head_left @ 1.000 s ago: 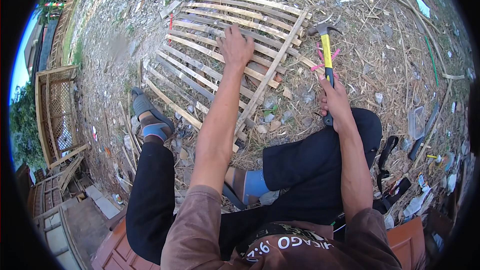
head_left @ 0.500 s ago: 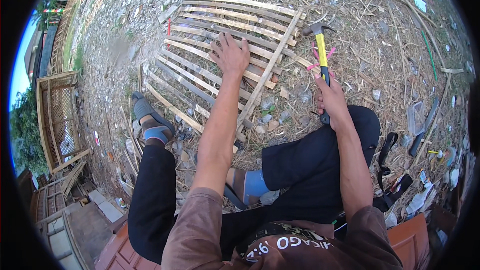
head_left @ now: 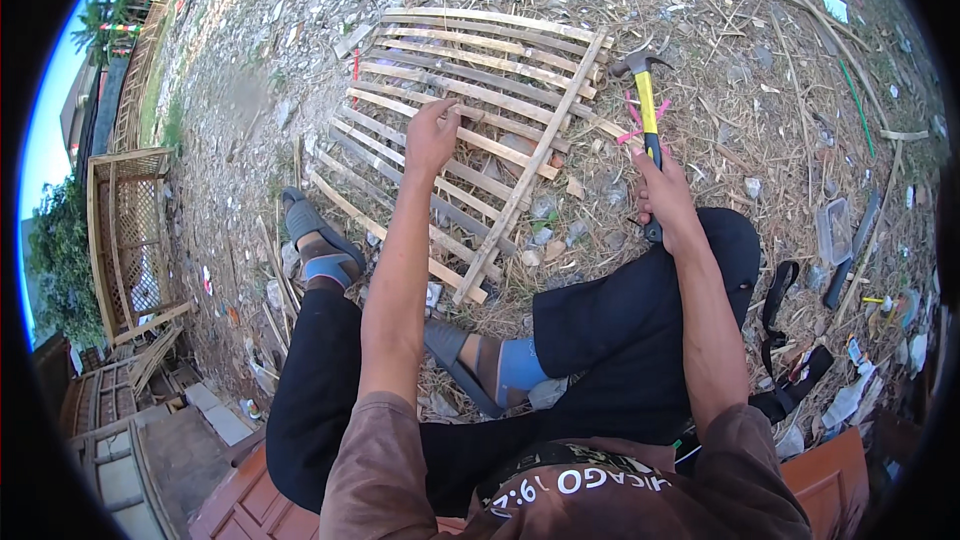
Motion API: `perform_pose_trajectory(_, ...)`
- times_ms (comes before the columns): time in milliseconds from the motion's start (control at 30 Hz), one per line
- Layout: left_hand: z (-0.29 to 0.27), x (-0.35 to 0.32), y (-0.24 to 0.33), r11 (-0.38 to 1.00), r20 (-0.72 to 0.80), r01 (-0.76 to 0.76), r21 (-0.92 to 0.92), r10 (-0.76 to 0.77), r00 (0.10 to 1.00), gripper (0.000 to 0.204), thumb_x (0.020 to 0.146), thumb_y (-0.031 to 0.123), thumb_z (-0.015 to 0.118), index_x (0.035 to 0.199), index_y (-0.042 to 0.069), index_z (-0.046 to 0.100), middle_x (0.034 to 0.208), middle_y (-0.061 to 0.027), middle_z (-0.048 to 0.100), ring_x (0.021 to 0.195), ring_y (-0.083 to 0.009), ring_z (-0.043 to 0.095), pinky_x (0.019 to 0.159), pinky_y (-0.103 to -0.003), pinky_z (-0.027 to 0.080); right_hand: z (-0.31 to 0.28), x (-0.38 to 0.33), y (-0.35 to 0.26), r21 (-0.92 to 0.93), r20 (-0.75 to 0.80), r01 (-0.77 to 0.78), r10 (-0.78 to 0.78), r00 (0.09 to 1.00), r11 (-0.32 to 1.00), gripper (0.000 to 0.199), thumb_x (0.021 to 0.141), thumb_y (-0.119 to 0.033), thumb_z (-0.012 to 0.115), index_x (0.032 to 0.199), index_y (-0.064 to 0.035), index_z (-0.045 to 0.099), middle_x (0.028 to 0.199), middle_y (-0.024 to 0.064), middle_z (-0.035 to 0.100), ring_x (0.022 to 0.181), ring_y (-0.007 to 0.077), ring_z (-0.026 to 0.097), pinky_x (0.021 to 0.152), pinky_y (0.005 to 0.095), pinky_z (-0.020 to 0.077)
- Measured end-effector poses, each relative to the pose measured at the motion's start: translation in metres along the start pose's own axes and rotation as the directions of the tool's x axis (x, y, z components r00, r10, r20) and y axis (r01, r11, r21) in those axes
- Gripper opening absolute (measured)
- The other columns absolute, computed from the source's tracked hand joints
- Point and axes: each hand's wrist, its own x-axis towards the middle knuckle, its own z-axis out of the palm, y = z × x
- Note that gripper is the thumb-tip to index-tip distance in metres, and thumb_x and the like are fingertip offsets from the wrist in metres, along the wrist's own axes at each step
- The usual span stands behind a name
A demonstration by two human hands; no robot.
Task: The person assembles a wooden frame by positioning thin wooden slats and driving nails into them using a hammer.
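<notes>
A panel of thin wooden slats (head_left: 500,120), fanned out under one crossbar (head_left: 540,155), lies on the ground before me. Over its middle is my left hand (head_left: 432,140), fingers curled and thumb against the forefinger; whatever is in that pinch is too small or hidden to make out. My right hand (head_left: 662,185) grips the black lower handle of a claw hammer (head_left: 646,100) with a yellow upper shaft. The hammer's head points away from me, just right of the crossbar's far end. Pink ribbon (head_left: 632,112) shows around the hammer's shaft.
Dry straw, stones and scraps cover the ground. At right lie a clear plastic box (head_left: 832,232), a dark long tool (head_left: 850,255) and a black strap (head_left: 778,315). My sandalled feet (head_left: 320,230) rest close to the panel. A lattice frame (head_left: 130,240) stands at far left.
My left hand has drawn back and left, from spread fingers on the slats to a curled pinch. The right hand keeps its hold on the hammer. The view has shifted slightly.
</notes>
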Motion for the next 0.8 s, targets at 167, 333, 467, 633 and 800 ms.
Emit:
perform_pose_trajectory(167, -0.008, -0.012, -0.001, 0.982, 0.115, -0.184, 0.029, 0.18, 0.977, 0.04, 0.087, 0.021, 0.071, 0.125, 0.008, 0.068, 0.121, -0.021, 0.066, 0.113, -0.038, 0.062, 0.1, -0.043, 0.047, 0.002, -0.003, -0.001, 0.004, -0.011, 0.019, -0.019, 1.0, 1.0, 0.026, 0.1, -0.035, 0.059, 0.096, -0.0119, 0.05, 0.057, -0.0062, 0.04, 0.043, 0.0046, 0.039, 0.038, 0.0238, 0.0346)
perform_pose_trajectory(333, 0.023, -0.005, 0.025, 0.949, 0.079, -0.297, 0.107, 0.289, 0.954, 0.03, 0.085, 0.025, 0.074, 0.111, 0.011, 0.073, 0.119, -0.0149, 0.067, 0.113, -0.0359, 0.06, 0.099, -0.044, 0.047, -0.015, 0.007, 0.004, -0.033, -0.018, 0.042, -0.042, 0.999, 0.999, 0.028, 0.1, -0.037, 0.058, 0.105, -0.0092, 0.055, 0.057, -0.0033, 0.042, 0.043, 0.007, 0.041, 0.039, 0.0264, 0.0362)
perform_pose_trajectory(467, 0.012, -0.018, 0.034, 0.973, 0.185, -0.229, 0.022, 0.222, 0.957, 0.033, 0.09, 0.021, 0.071, 0.118, 0.006, 0.07, 0.121, -0.0177, 0.065, 0.116, -0.0357, 0.06, 0.101, -0.043, 0.045, -0.009, 0.018, 0.016, -0.173, -0.018, 0.154, -0.159, 0.987, 0.973, 0.032, 0.093, -0.034, 0.061, 0.1, -0.0034, 0.057, 0.06, 0.0025, 0.049, 0.046, 0.0146, 0.053, 0.044, 0.0341, 0.0426)
perform_pose_trajectory(633, -0.051, -0.001, 0.03, 0.934, 0.265, -0.329, 0.137, 0.285, 0.921, 0.034, 0.096, 0.02, 0.064, 0.128, 0.006, 0.063, 0.126, -0.0145, 0.065, 0.119, -0.0312, 0.059, 0.104, -0.04, 0.043, -0.015, 0.024, 0.025, -0.471, -0.189, 0.287, -0.413, 0.891, 0.834, 0.038, 0.089, -0.018, 0.06, 0.12, 0.0019, 0.049, 0.073, 0.0156, 0.061, 0.068, 0.0347, 0.064, 0.065, 0.0471, 0.0504)
perform_pose_trajectory(800, -0.143, 0.02, 0.037, 0.96, 0.445, -0.183, 0.214, 0.071, 0.893, 0.036, 0.098, 0.021, 0.062, 0.131, 0.008, 0.062, 0.121, -0.0145, 0.066, 0.105, -0.0256, 0.064, 0.092, -0.039, 0.05, -0.017, 0.018, 0.043, -0.751, -0.248, 0.29, -0.66, 0.709, 0.593, 0.052, 0.083, -0.01, 0.062, 0.13, 0.0045, 0.045, 0.112, 0.0266, 0.058, 0.107, 0.0397, 0.058, 0.084, 0.052, 0.0471)
